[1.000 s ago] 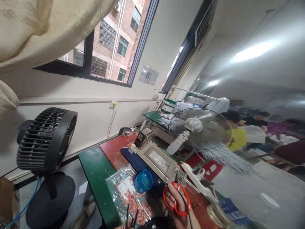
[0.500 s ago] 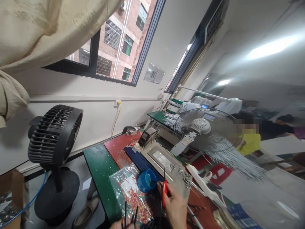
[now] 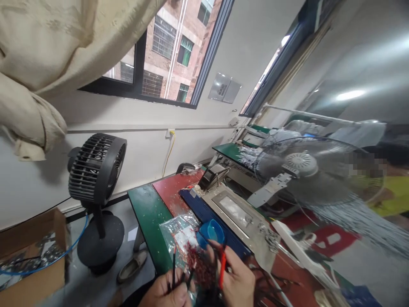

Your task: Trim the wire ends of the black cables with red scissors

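My left hand [image 3: 174, 292] is closed around several thin black cable-like lengths [image 3: 174, 268] that stick up between thumb and fingers; one has a small reddish tip. My right hand [image 3: 236, 277] grips a slim red-handled tool [image 3: 223, 267], whose kind I cannot make out. Its thumb and forefinger are close together at the near side of a blue round tub [image 3: 211, 233]; whether something small is between them is blurred. Beneath both hands lies a clear plastic bag [image 3: 174, 224] with many small red pieces and a white paper label.
Behind the tub a beige machine panel [image 3: 230, 211] rests on the green and red bench [image 3: 145, 221]. A black fan [image 3: 97, 170] and a carton [image 3: 35, 256] stand on the floor at left. At right are a large wire-caged fan [image 3: 300, 164] and a person in yellow [image 3: 394, 196].
My right hand has drawn back from over the tub, nearer to my left hand. My left hand has risen further into view with the black lengths. The whole view has shifted.
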`<action>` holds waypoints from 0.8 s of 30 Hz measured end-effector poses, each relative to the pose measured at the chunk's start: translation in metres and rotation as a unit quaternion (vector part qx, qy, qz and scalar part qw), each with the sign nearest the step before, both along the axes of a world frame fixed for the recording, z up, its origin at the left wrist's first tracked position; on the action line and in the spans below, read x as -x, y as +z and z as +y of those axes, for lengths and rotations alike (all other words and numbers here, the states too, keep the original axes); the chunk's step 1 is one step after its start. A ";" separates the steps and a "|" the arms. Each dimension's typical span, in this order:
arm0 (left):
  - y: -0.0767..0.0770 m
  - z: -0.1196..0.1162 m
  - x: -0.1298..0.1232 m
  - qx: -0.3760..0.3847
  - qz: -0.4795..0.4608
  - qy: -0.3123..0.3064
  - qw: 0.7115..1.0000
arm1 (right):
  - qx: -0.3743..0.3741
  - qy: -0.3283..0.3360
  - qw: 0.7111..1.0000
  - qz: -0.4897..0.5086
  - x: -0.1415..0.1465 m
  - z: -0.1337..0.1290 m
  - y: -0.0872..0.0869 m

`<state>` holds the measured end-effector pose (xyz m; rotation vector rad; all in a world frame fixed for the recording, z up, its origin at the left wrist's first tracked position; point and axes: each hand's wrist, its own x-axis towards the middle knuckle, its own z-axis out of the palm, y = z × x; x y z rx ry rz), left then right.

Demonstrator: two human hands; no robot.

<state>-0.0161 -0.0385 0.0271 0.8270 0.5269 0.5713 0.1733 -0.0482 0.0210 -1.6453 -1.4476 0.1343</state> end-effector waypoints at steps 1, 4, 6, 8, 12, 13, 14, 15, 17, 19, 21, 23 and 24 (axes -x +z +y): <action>0.001 -0.001 -0.001 -0.012 -0.006 -0.007 1.000 | 0.004 0.048 0.999 0.003 0.007 0.002 -0.001; -0.005 -0.002 -0.005 -0.030 -0.011 -0.013 0.999 | 0.053 0.126 0.990 0.033 0.021 0.006 -0.005; -0.015 -0.002 -0.008 -0.016 -0.012 -0.006 1.000 | 0.110 0.134 0.978 0.113 0.023 0.005 -0.005; -0.027 -0.002 -0.010 0.004 -0.016 0.005 1.000 | 0.179 0.136 0.948 0.225 0.021 0.002 -0.003; -0.042 -0.003 -0.013 0.009 -0.014 0.029 0.999 | 0.263 0.150 0.877 0.373 0.017 -0.007 0.003; -0.044 -0.003 -0.014 0.004 -0.011 0.028 1.000 | 0.263 0.158 0.871 0.384 0.017 -0.009 0.003; -0.045 -0.003 -0.014 0.000 -0.006 0.023 1.000 | 0.260 0.168 0.869 0.387 0.017 -0.010 0.003; -0.046 -0.003 -0.014 0.000 -0.004 0.018 1.000 | 0.254 0.174 0.869 0.387 0.017 -0.011 0.003; -0.047 -0.003 -0.015 0.007 0.000 0.014 1.000 | 0.248 0.175 0.872 0.385 0.016 -0.013 0.004; -0.046 -0.003 -0.016 0.016 0.001 0.020 1.000 | 0.242 0.169 0.876 0.382 0.014 -0.014 0.007; -0.042 -0.002 -0.018 0.022 0.003 0.037 0.999 | 0.237 0.167 0.883 0.369 0.013 -0.014 0.009; -0.037 -0.001 -0.021 0.017 0.012 0.056 0.998 | 0.222 0.172 0.895 0.346 0.011 -0.013 0.010; -0.034 -0.001 -0.023 0.011 0.019 0.066 0.998 | 0.213 0.177 0.902 0.333 0.011 -0.013 0.008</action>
